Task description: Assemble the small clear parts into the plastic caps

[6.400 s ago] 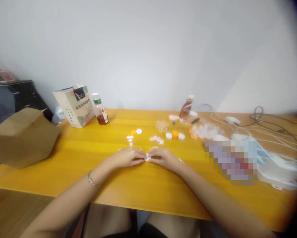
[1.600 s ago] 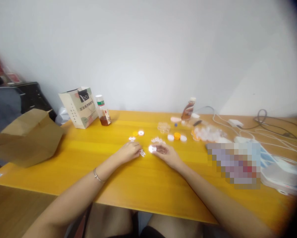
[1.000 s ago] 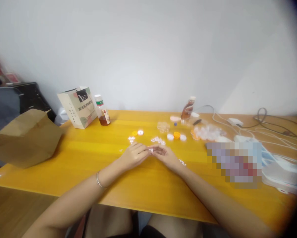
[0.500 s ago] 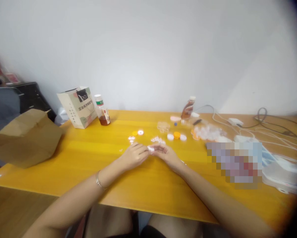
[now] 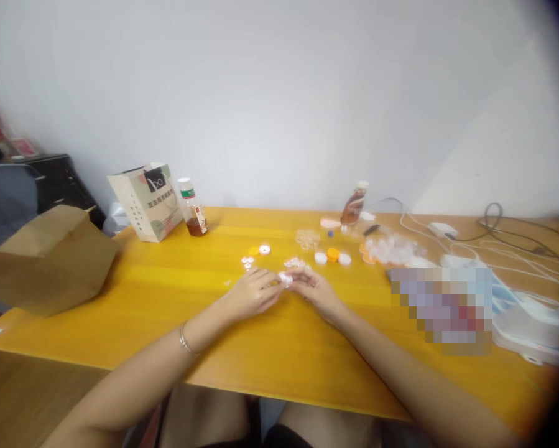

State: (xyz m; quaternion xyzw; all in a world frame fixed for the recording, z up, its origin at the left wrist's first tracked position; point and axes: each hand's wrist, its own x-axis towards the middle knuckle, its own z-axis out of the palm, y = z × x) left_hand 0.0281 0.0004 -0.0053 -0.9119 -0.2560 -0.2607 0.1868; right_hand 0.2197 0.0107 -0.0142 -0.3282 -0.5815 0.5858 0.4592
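Observation:
Between my two hands, just above the yellow wooden table (image 5: 270, 348), is a small white piece (image 5: 286, 279), too blurred to name exactly. My left hand (image 5: 255, 291) pinches its left side with the fingertips. On the other side the thumb and fingers of my right hand (image 5: 314, 289) close on it. Beyond the hands lie several small clear-white pieces (image 5: 296, 264). A few small white discs (image 5: 247, 261) rest past my left hand, close to a yellow ring (image 5: 254, 251) and a white round cap (image 5: 264, 249).
Farther right are white caps (image 5: 321, 257) around an orange cap (image 5: 332, 255) and a heap of clear plastic (image 5: 393, 249). Two drink bottles, one left (image 5: 195, 214) and one right (image 5: 354, 205), stand near the wall. A paper bag (image 5: 151, 205), brown bag (image 5: 50, 261) and cables (image 5: 498, 236) flank the workspace.
The white piece has turned slightly and shifted a little to the right between my fingers. Both arms stay almost where they were.

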